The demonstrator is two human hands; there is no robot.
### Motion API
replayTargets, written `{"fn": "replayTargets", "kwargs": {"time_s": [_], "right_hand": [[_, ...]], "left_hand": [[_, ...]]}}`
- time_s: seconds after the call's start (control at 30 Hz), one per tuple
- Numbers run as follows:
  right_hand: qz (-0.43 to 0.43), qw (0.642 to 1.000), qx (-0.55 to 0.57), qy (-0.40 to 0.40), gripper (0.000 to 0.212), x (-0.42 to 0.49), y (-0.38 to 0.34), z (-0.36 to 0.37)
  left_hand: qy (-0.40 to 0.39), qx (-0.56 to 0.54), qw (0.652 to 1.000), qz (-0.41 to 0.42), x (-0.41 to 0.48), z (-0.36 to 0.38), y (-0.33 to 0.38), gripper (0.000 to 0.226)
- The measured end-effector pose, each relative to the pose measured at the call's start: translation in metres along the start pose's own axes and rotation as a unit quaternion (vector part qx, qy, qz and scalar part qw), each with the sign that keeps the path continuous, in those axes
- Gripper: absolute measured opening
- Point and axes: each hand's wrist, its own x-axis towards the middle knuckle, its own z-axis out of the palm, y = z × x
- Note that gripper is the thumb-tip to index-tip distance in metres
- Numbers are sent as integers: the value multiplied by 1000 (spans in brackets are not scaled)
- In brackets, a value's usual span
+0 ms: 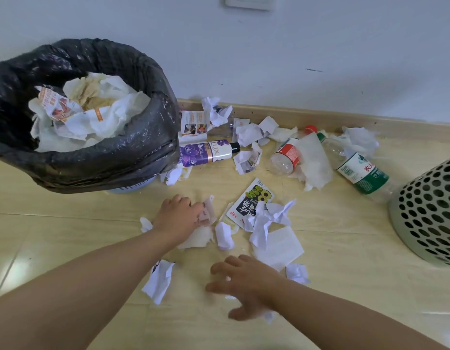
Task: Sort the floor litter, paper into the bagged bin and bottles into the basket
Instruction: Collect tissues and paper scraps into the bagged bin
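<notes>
Head view, left hand (179, 210) pinching a pinkish paper scrap (208, 210) on the floor (67, 236), right hand (246, 281) spread loose, gripping nothing, bagged bin (105, 162) back left, Lux bottle (206, 151) beside it, basket (430, 210) far right

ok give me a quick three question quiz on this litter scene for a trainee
1. True or false: the bagged bin already holds paper.
2. The bottle lying nearest the bin is: A. purple B. blue C. yellow
3. Fill in: the left hand grips a crumpled ___.
Key: 1 true; 2 A; 3 paper scrap.
</notes>
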Motion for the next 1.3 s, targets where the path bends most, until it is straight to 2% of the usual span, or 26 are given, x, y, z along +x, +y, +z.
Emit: {"fn": "replayTargets", "kwargs": {"time_s": [0.07, 0.13, 0.23, 0.4, 0.43, 0.5, 0.6, 0.67, 0.7, 0.8, 0.87, 1.03, 1.17, 1.3], "right_hand": [[-5, 1000, -16, -2, 48, 4, -6, 4], [14, 999, -44, -4, 42, 9, -6, 8], [45, 997, -31, 54, 46, 14, 4, 8], [126, 983, 54, 122, 26, 12, 10, -6], [150, 979, 66, 118, 27, 11, 11, -9], [198, 970, 111, 83, 41, 9, 12, -14], [252, 950, 159, 97, 27, 10, 14, -21], [291, 924, 207, 133, 22, 14, 15, -27], [319, 899, 253, 159, 20, 17, 15, -30], [389, 790, 413, 231, 19, 25, 16, -40], [406, 758, 447, 247, 21, 30, 16, -45], [408, 773, 433, 218, 19, 39, 9, -48], [400, 799, 408, 187, 17, 43, 3, -44], [387, 794, 428, 191, 17, 46, 0, -44]], "left_hand": [[1, -45, 999, -19, 0, 0, -3, 26], [-11, -89, 996, -28, 0, 1, -6, 36], [-43, -111, 993, -24, 1, 4, -5, 53], [-69, -101, 992, -21, 1, 4, -3, 31], [-70, -100, 992, -20, -1, 3, -4, 29], [-50, -124, 990, -33, -4, 2, -8, 26], [12, -161, 984, -77, -5, -6, -14, 28], [45, -201, 974, -96, -4, -12, -18, 22], [57, -224, 967, -106, -5, -17, -19, 18], [64, -229, 963, -127, -5, -25, -22, 15], [61, -230, 962, -134, -6, -26, -24, 11], [10, -224, 963, -147, -14, -27, -29, 20], [-19, -166, 980, -111, -26, -25, -35, 44], [24, -112, 991, -70, -37, -18, -40, 46]]}}
